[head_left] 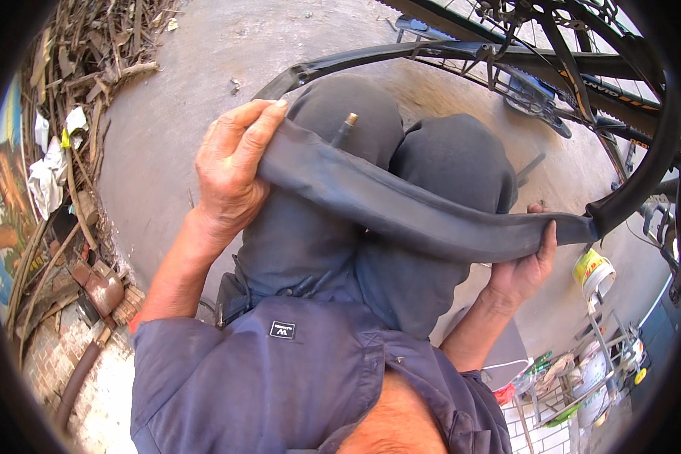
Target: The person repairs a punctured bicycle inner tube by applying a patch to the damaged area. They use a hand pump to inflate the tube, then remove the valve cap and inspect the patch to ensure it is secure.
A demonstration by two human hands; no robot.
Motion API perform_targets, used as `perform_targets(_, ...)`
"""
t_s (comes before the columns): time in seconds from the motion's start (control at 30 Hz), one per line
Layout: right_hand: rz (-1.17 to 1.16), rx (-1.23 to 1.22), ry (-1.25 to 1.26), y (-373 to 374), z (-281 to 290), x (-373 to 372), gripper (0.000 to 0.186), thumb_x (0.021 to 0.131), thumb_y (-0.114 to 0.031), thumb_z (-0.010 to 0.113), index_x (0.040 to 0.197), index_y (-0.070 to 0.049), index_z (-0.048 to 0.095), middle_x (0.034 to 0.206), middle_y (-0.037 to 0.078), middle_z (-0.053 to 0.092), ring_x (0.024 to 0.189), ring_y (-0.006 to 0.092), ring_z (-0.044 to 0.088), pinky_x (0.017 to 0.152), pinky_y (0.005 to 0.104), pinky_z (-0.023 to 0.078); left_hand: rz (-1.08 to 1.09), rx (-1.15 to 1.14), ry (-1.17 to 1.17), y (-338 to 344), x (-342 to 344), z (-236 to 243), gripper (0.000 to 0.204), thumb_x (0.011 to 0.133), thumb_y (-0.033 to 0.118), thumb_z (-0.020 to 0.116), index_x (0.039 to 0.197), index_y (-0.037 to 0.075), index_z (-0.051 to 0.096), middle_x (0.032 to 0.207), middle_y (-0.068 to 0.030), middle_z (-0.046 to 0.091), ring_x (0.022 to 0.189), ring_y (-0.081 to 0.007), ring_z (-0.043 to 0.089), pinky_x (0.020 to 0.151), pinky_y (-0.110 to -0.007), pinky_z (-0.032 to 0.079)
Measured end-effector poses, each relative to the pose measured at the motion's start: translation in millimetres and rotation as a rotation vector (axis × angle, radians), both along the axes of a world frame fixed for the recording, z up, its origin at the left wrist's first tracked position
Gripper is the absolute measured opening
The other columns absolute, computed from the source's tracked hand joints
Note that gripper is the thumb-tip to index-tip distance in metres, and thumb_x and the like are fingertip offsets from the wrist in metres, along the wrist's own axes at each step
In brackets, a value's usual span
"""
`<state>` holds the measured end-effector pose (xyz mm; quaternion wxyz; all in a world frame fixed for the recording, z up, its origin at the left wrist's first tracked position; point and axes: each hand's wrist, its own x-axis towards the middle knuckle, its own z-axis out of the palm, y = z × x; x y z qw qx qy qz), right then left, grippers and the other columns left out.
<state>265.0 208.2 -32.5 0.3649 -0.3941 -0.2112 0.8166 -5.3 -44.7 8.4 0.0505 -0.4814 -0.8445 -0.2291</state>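
Observation:
A black rubber inner tube (401, 216) stretches in a wide, flattened band across my knees in dark trousers (450, 151), with the rest of its loop curving up behind toward the bicycle. My left hand (231, 159) is closed on the band at the left, thumb and fingertips near its upper edge. My right hand (526, 261) grips it near the right end, fingers partly hidden behind the rubber. A valve stem with a brass tip (346, 127) sticks up just above the band's upper edge, between my hands.
A bicycle (575, 76) fills the upper right. Piled sticks and scrap wood (76, 151) line the left edge of the concrete floor (151, 136). A white and yellow bucket (594, 272) and a metal rack with assorted items (583, 378) stand at the lower right.

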Motion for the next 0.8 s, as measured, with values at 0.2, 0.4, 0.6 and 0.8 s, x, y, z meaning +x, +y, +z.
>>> perform_targets(0.2, -0.037, 0.102, -0.065, 13, -2, 11, 0.029, 0.093, -0.020, 0.051, 0.115, -0.002, 0.052, 0.114, 0.013, 0.058, 0.103, 0.0230, 0.057, 0.091, 0.0452, 0.046, -0.031, 0.021, 0.020, 4, 9, 6, 0.053, 0.060, -0.009, 0.057, 0.112, 0.003, 0.061, 0.106, -0.0138, 0.062, 0.094, -0.0296, 0.061, 0.081, -0.036, 0.048)
perform_targets(0.4, -0.019, 0.089, -0.029, 17, -6, 20, 0.031, 0.094, -0.019, 0.048, 0.120, -0.002, 0.049, 0.116, 0.013, 0.056, 0.106, 0.0245, 0.056, 0.092, 0.0540, 0.044, 0.032, 0.002, -0.194, 8, 11, 10, 0.047, 0.066, -0.009, 0.057, 0.112, 0.002, 0.060, 0.108, -0.0147, 0.061, 0.097, -0.0318, 0.061, 0.084, -0.036, 0.049)
perform_targets(0.6, -0.017, 0.125, 0.029, 20, -1, 31, 0.032, 0.094, -0.019, 0.050, 0.121, -0.001, 0.049, 0.115, 0.011, 0.057, 0.106, 0.0239, 0.055, 0.094, 0.0492, 0.042, 0.022, -0.098, -0.222, -2, -10, -19, 0.036, 0.071, 0.000, 0.064, 0.106, 0.002, 0.061, 0.101, -0.0138, 0.064, 0.098, -0.0310, 0.061, 0.084, -0.037, 0.048)
perform_targets(0.8, -0.099, 0.179, -0.107, 26, 15, 27, 0.032, 0.093, -0.019, 0.053, 0.119, -0.001, 0.052, 0.111, 0.010, 0.061, 0.105, 0.0219, 0.056, 0.093, 0.0426, 0.043, 0.070, -0.138, -0.124, -23, -33, -63, 0.028, 0.073, 0.002, 0.062, 0.101, 0.005, 0.062, 0.102, -0.0122, 0.064, 0.098, -0.0291, 0.061, 0.086, -0.036, 0.047)
